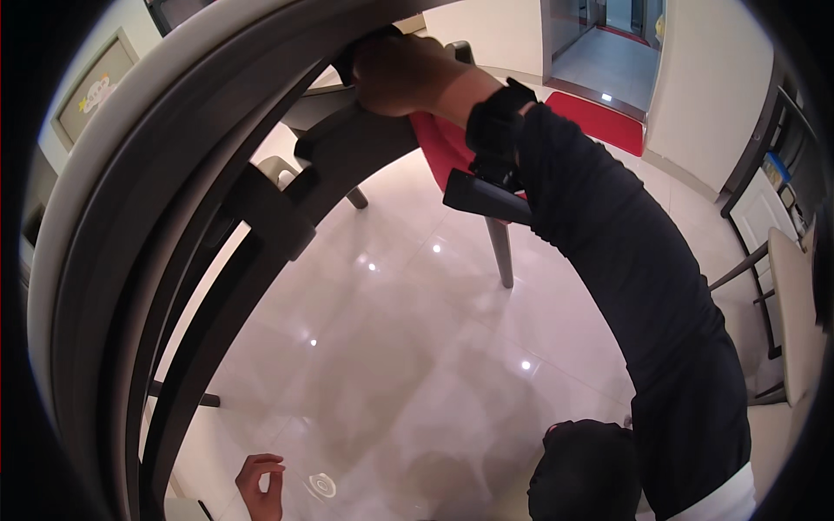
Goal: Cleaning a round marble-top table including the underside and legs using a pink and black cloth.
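Along the left and top curves a large table with a pale grey rim (43, 286) and dark underframe. My right hand (404, 74), with a black strapped device on its wrist (495, 117), reaches up to the table's far edge. Its fingers are closed around a dark thing (369, 52) that I cannot make out, partly hidden by the hand and table. Below that wrist is a chair's dark armrest (486, 198), and red material (441, 143) hangs beside it. At the lower left, my left hand (261, 486) is loosely curved above the floor, away from the table, nothing visible in it.
Glossy pale tiles form the floor (417, 321), with light spots on it. A red mat (599, 122) lies before a doorway at the upper right. A beige chair (795, 313) stands at the right. A dark rounded shape (586, 473) is below my right arm.
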`<state>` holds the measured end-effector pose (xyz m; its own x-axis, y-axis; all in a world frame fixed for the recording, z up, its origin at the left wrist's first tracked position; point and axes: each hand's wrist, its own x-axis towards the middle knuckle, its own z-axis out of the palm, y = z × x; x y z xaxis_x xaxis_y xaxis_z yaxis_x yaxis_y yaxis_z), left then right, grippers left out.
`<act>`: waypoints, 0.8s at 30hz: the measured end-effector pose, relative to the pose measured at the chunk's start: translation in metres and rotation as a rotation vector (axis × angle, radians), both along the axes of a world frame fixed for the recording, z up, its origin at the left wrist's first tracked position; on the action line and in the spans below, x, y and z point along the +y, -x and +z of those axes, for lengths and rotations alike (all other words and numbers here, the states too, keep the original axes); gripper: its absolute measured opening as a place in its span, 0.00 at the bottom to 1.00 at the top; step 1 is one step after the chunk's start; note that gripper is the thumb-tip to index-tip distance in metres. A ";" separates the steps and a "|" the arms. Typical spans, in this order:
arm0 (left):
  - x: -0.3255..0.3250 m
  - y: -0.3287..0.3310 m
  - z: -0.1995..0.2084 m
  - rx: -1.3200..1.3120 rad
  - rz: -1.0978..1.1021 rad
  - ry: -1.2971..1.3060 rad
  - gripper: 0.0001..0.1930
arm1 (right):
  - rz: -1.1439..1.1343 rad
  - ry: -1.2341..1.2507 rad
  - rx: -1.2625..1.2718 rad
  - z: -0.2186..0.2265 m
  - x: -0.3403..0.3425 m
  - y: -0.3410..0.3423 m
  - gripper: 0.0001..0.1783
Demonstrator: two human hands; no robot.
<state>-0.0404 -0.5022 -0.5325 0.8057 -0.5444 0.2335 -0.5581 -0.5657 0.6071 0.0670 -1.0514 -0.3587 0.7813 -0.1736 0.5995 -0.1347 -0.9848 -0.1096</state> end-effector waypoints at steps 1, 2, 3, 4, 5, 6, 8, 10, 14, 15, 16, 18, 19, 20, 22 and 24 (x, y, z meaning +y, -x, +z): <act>0.006 0.005 0.005 0.029 0.037 0.003 0.07 | 0.035 0.073 0.019 -0.004 -0.003 -0.008 0.21; 0.016 0.010 0.009 0.054 0.088 0.001 0.07 | 0.013 0.093 0.079 -0.005 0.012 -0.001 0.21; 0.028 0.013 0.005 0.053 0.107 -0.001 0.07 | 0.032 0.091 0.078 -0.006 0.023 0.004 0.21; 0.040 0.014 -0.003 0.085 0.164 0.058 0.07 | 0.147 0.053 0.044 -0.008 0.031 0.008 0.21; 0.036 0.013 -0.005 0.122 0.203 0.125 0.07 | 0.243 0.024 0.017 -0.008 0.035 0.016 0.22; 0.033 0.017 -0.003 0.125 0.201 0.130 0.07 | 0.315 0.018 -0.027 -0.009 0.041 0.023 0.24; 0.017 0.021 0.003 0.100 0.088 0.045 0.06 | 0.345 0.173 -0.119 -0.027 0.042 0.012 0.23; 0.013 0.024 0.003 0.100 0.090 0.037 0.05 | 0.393 0.237 -0.083 -0.030 0.069 0.014 0.20; 0.006 0.026 0.007 0.100 0.084 0.021 0.05 | 0.499 0.103 -0.121 -0.046 0.081 0.031 0.16; 0.006 0.027 0.008 0.102 0.088 0.014 0.05 | 0.583 0.141 -0.332 -0.056 0.076 0.029 0.16; 0.008 0.028 0.008 0.103 0.092 0.013 0.05 | 0.587 0.138 -0.333 -0.064 0.070 0.026 0.16; 0.010 0.025 0.003 0.093 0.090 0.019 0.05 | 0.498 0.403 -0.623 -0.067 0.040 0.026 0.13; 0.011 0.025 0.001 0.100 0.095 0.017 0.05 | 0.374 0.492 -0.565 -0.065 0.021 0.025 0.11; 0.014 0.027 0.001 0.086 0.126 0.016 0.05 | 0.253 0.576 -0.504 -0.062 0.003 0.026 0.10; 0.018 0.026 -0.003 0.078 0.134 0.033 0.05 | 0.080 0.594 -0.459 -0.046 -0.037 0.040 0.09; 0.025 0.025 -0.013 0.105 0.174 0.075 0.04 | -0.032 0.492 -0.295 -0.032 -0.051 0.059 0.14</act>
